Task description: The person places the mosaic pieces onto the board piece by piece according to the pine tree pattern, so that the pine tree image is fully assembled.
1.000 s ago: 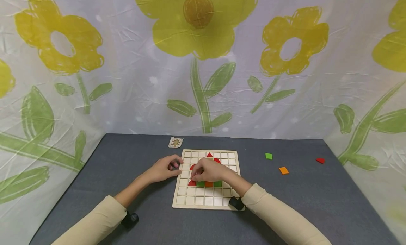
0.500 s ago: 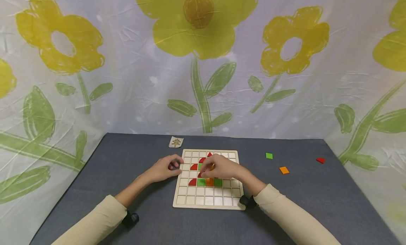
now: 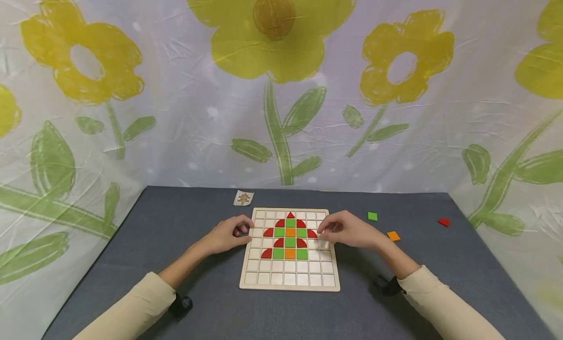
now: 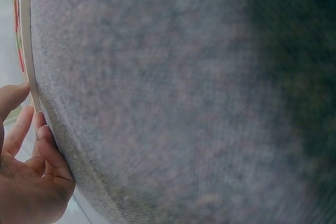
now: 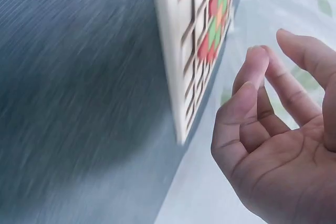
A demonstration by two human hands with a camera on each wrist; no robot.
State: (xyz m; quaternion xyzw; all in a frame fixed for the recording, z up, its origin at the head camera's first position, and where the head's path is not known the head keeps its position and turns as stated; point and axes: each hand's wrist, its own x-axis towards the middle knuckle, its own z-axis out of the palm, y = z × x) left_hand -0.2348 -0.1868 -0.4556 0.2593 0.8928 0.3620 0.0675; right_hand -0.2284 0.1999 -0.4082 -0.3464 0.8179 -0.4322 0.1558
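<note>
A pale wooden grid board [image 3: 289, 280] lies on the dark table. Red, green and orange tiles form a stepped, tree-like pattern on it, topped by a red triangle [image 3: 291, 215]; an orange tile [image 3: 290, 253] is in its lowest row. My left hand [image 3: 229, 232] rests its thumb and fingertips against the board's left edge, as the left wrist view also shows. Over the board's right edge hovers my right hand [image 3: 349, 228], near a red quarter-round tile [image 3: 312, 233]. Its fingers are loosely bent, with nothing between thumb and fingertips in the right wrist view [image 5: 281, 124].
Right of the board lie a loose green square tile [image 3: 372, 216], an orange square tile [image 3: 393, 236] and, farther off, a red tile [image 3: 444, 223]. A small pattern card [image 3: 244, 198] sits behind the board's left corner. Flower-printed cloth walls the table's back and sides.
My right hand has moved right, from over the pattern to the board's right edge, uncovering the tiles. A red tile now shows right of the centre green one. My left hand stays put.
</note>
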